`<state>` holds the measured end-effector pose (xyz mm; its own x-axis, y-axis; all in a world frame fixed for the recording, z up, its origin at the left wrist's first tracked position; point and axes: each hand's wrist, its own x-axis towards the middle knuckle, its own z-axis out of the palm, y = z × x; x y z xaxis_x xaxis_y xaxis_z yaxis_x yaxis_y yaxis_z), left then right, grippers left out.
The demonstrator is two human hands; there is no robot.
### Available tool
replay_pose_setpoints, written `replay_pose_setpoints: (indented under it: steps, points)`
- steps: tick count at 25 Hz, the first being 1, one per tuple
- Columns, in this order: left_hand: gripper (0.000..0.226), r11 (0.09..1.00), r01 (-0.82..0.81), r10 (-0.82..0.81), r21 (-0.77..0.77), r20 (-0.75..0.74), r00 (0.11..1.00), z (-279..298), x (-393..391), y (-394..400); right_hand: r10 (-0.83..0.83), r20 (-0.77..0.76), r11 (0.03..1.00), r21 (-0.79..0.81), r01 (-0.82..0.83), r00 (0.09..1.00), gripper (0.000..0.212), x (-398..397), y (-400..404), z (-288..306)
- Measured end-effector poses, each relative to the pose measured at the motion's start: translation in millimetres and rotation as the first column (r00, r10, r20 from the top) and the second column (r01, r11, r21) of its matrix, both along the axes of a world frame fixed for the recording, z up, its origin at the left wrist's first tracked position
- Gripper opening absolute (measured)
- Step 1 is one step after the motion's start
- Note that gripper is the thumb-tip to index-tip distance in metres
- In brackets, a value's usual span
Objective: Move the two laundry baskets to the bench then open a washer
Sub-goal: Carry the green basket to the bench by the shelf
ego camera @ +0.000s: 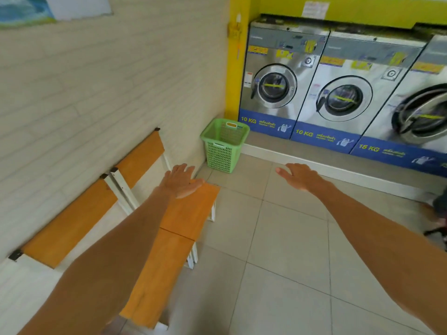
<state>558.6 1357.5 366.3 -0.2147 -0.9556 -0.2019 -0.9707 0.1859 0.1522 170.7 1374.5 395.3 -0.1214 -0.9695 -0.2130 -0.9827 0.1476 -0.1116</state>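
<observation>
A green laundry basket (223,145) stands on the floor in the corner, between the bench end and the leftmost washer; a second basket appears nested inside it, with an orange handle showing. The orange bench (191,209) with white legs runs along the left wall. My left hand (181,181) is stretched out over the bench's far end, fingers apart, holding nothing. My right hand (298,176) reaches forward over the tiles, also spread and holding nothing. Both hands are short of the basket. Three steel washers line the back wall: left (275,87), middle (344,99), right (420,117), doors closed.
The washers stand on a raised step (314,157) with a white edge. A yellow pillar (235,56) marks the corner behind the basket. Grey floor tiles (278,238) spread to the right of the bench. A dark object (439,213) sits at the right edge.
</observation>
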Motion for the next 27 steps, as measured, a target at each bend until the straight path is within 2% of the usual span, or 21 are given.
replay_pose_setpoints:
  steps: [6, 11, 17, 22, 27]
  points:
    - [0.077, 0.999, 0.036, -0.038, 0.034, 0.055, 0.998, -3, -73, -55, -0.016, 0.010, 1.000, 0.018, 0.016, 1.000, 0.084, -77, -40, -19]
    - [0.076, 0.999, 0.045, -0.046, 0.025, 0.053, 0.998, -13, -109, -131, -0.001, 0.029, 0.999, 0.051, 0.000, 1.000, 0.084, -108, -115, -41]
    - [0.077, 0.994, -0.028, 0.022, 0.110, 0.054, 0.998, -42, -149, -274, 0.037, 0.063, 0.993, 0.108, -0.044, 0.997, 0.082, -145, -265, -55]
    - [0.078, 0.988, -0.090, 0.093, 0.124, -0.014, 0.996, -45, -191, -384, 0.024, 0.099, 0.989, 0.143, -0.038, 0.995, 0.083, -188, -391, -57]
    - [0.080, 0.978, -0.143, 0.140, 0.152, 0.031, 0.990, -57, -225, -476, 0.085, 0.129, 0.984, 0.148, -0.103, 0.988, 0.082, -210, -509, -70]
